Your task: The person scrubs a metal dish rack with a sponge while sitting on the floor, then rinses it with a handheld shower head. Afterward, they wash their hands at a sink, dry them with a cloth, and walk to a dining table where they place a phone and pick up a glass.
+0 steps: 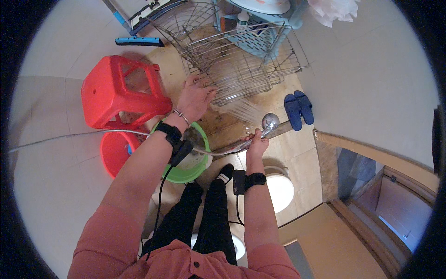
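My right hand has its grip around the shower head, spraying water by the wire rack, between the red stool and blue slippers. My left hand is at its edge; from far off, I can't tell if that grip holds it. Rinsing looks under way; what's left isn't clear.

The right hand grips a round chrome shower head spraying clear water toward a silver wire rack; the left hand seems to touch its near left side.
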The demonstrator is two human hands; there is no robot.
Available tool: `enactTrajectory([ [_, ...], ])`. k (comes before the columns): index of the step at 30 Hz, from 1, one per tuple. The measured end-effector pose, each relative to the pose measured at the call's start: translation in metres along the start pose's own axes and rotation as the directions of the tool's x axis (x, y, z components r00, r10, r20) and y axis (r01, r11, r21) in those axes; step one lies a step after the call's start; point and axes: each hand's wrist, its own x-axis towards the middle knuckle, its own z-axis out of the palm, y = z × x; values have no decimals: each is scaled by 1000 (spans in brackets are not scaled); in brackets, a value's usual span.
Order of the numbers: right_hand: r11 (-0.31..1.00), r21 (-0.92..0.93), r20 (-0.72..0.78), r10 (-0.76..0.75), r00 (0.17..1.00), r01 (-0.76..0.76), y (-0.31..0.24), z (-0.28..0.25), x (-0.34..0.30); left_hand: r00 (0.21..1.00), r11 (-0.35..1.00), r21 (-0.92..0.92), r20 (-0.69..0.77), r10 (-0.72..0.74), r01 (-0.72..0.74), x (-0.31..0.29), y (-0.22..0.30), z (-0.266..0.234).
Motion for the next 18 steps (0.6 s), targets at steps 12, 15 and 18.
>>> enactTrajectory([
  [12, 996, 94, -122, -2, 993, 13, -5, 4, 10, 993, 997, 20, -102, -68, 70, -20, -17, 6],
  [15, 999, 24, -150, 38, 988, -35, -2, 8, 8, 994, 998, -12, -85, -65, 64, -18, -12, -1],
  [18, 996, 61, -53, 61, 997, -58, 1, 15, 1, 995, 999, 21, -92, -39, 42, -12, -4, -7],
])
